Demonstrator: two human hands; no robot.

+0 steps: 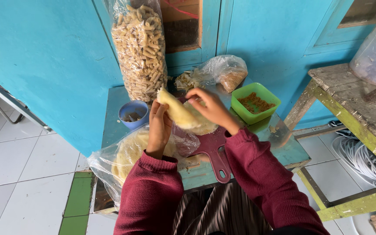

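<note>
Both hands pinch the thin wrapper (183,115): left hand (159,126) closed at 9 o'clock, right hand (212,109) at 2; uneven pulling could tear it.

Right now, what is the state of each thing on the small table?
Left hand: holding the yellow wrapper.
Right hand: pinching the wrapper's top.
Yellow wrapper: lifted, folded.
Green tub: open, brown filling inside.
Blue cup: upright.
Tall bag of rolled sticks: upright, full.
</note>
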